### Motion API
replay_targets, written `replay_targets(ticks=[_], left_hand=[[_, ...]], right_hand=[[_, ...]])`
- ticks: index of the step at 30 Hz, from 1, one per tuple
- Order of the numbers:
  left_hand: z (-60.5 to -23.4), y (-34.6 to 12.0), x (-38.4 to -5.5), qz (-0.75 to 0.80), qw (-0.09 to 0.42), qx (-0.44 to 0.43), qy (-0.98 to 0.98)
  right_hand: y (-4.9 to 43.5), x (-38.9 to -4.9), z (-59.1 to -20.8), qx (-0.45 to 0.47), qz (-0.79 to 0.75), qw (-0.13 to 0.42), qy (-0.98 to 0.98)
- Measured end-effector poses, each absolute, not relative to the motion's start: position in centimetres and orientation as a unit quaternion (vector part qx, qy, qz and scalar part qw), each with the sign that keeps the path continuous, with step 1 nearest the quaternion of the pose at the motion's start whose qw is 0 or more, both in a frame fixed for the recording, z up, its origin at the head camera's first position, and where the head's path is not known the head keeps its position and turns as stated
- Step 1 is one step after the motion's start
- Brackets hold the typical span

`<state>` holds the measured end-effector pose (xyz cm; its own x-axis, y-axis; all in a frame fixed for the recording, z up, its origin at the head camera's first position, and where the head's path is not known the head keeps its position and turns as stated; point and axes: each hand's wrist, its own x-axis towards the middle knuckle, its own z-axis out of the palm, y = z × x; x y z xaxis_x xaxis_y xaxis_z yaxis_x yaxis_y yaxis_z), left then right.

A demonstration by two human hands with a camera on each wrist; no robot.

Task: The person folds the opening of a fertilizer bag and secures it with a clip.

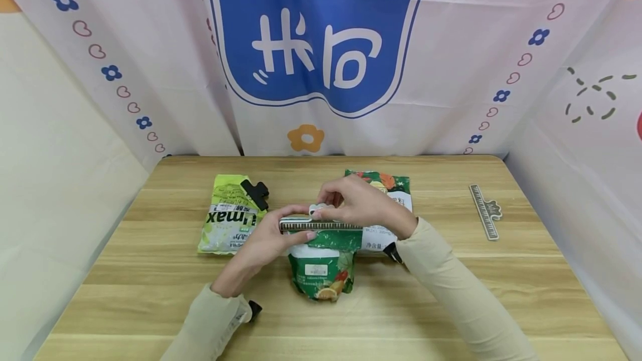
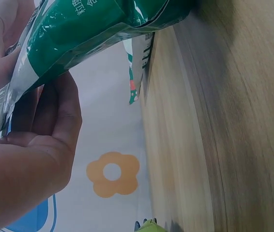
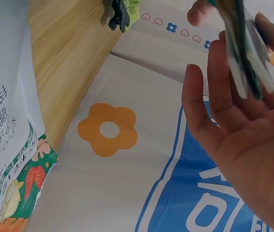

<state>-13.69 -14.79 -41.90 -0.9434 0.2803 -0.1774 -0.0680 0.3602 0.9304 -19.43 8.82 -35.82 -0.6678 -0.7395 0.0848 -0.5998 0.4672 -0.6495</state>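
Observation:
A long bag clip (image 1: 321,226) with a piano-key pattern lies across the top edge of a green bag (image 1: 323,272) printed with fruit. My left hand (image 1: 268,237) grips the bag's top corner at the clip's left end, thumb in front and fingers behind. With thumb and fingers, my right hand (image 1: 358,199) pinches the clip's pale handle (image 1: 319,209) from above. Seen from the left wrist, the green bag (image 2: 88,34) is held up at a slant. The clip (image 3: 243,53) appears end-on beside my right palm in the right wrist view.
Left on the table (image 1: 426,316) lies a yellow-green bag (image 1: 228,222) with a black clip (image 1: 256,194) on its corner. Behind my right hand is a white-and-green bag (image 1: 401,196). Another piano-key clip (image 1: 485,213) rests at the right. Printed curtains (image 1: 175,60) stand behind.

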Motion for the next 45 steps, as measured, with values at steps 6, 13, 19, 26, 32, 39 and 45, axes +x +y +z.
replay_targets(ticks=[6,13,19,26,32,39,45], left_hand=[[-41.8,-14.7,-13.7,0.56,0.158,0.065,0.81],[-41.9,-14.9,-13.7,0.569,0.169,0.084,0.801],[-41.9,-14.9,-13.8,0.56,0.165,0.078,0.808],[-41.9,-14.7,-13.7,0.557,0.172,0.059,0.81],[-41.8,-14.8,-13.7,0.555,0.17,0.044,0.813],[-41.8,-15.0,-13.6,0.553,0.168,0.044,0.815],[-41.8,-14.9,-13.4,0.55,0.172,0.048,0.816]], right_hand=[[8.9,-19.3,-35.9,-0.393,-0.333,0.099,0.851],[9.3,-18.9,-36.0,-0.39,-0.342,0.101,0.849],[10.3,-18.4,-36.0,-0.367,-0.364,0.094,0.851],[12.0,-17.0,-36.7,-0.305,-0.39,0.096,0.863],[13.6,-15.7,-38.4,-0.254,-0.439,0.107,0.855],[14.1,-14.4,-40.9,-0.208,-0.479,0.141,0.841],[13.3,-13.1,-43.2,-0.205,-0.529,0.188,0.802]])
